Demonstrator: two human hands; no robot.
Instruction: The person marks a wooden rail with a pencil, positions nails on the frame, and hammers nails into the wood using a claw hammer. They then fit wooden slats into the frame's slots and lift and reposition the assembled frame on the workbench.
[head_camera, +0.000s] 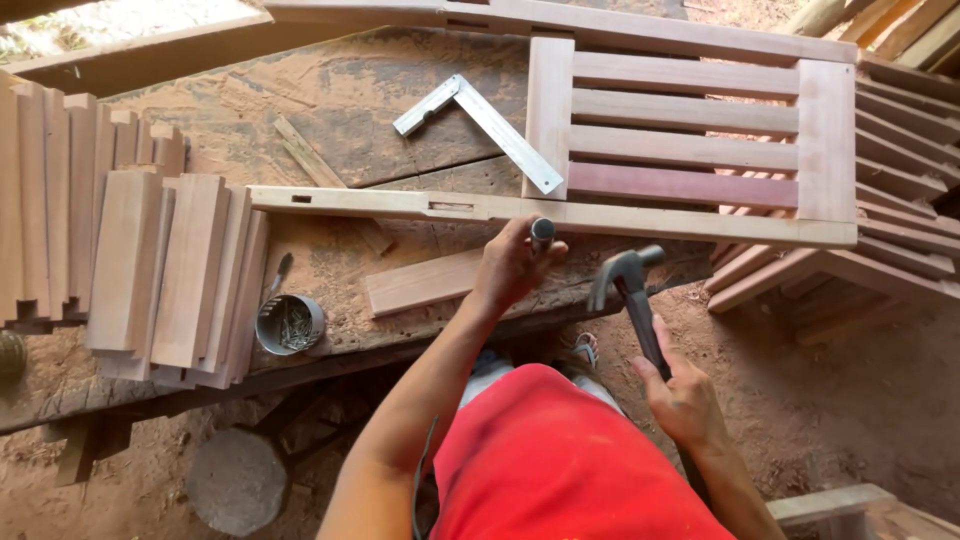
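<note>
The left hand (512, 262) holds a small punch (542, 231) against the wooden frame (690, 222), and the right hand (685, 400) grips a hammer (632, 285)

Open bench patch, centre: bounded left by stacked boards (165, 270) and nail tin (289, 324), far by metal square (480, 125), right by slatted frame (690, 130); loose offcut (425, 282) lies near.

Rough wooden table (330, 110), sawdust-coated, is carrying: slatted wooden frame (690, 150) lying flat, its long rail (400, 203) reaching left; metal try square (490, 125) just beside the frame; stacked short boards (150, 260) at left; tin of nails (289, 324) near the front edge; loose flat board (425, 282) lying beside the tin.
</note>
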